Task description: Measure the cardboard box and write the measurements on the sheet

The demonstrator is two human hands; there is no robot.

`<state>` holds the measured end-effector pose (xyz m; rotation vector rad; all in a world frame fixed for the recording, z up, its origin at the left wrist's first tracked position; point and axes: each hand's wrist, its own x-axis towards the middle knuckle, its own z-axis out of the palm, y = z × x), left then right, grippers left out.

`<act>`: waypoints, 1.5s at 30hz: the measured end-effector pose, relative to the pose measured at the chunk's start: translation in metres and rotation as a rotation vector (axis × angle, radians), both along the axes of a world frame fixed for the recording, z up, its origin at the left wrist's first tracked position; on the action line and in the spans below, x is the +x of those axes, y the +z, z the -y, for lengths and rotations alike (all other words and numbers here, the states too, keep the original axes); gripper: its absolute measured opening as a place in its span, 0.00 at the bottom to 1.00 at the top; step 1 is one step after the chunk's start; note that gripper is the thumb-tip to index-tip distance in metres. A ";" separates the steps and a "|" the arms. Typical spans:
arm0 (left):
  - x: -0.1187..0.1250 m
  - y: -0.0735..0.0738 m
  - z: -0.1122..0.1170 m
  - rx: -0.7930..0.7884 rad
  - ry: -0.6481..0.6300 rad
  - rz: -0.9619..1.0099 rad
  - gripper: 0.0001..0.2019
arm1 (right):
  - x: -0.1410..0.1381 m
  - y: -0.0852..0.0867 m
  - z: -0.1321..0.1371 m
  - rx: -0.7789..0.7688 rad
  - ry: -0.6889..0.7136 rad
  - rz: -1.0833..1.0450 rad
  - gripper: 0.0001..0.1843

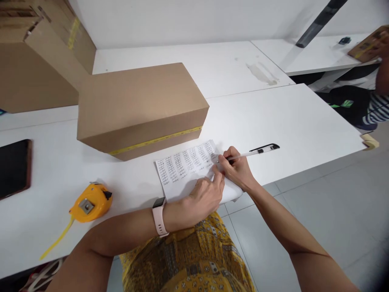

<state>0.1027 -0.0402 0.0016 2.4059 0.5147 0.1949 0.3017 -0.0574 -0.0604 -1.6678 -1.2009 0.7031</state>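
A sheet of white paper (179,190) with columns of small handwriting lies at the table's front edge, partly over it. My right hand (238,168) is closed round a clear-barrelled pen (253,152) with a black clip, its tip at the paper's right side. My left hand (205,196) rests on the lower part of the paper, holding nothing, its forefinger stretched towards the pen tip and the other fingers slightly bent. Just behind the paper stands a closed cardboard box (142,107) with a yellow tape strip round its side.
A yellow tape measure (92,202), its blade partly out, and a dark phone (13,168) lie on the white table (273,121) to the left. Larger cardboard boxes (36,77) stand at back left. At far right, another person's hand (383,42) touches a box (366,44).
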 end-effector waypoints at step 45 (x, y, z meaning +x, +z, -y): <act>0.000 0.006 -0.001 1.068 -0.191 -0.256 0.25 | 0.003 -0.007 -0.001 0.044 -0.022 0.069 0.15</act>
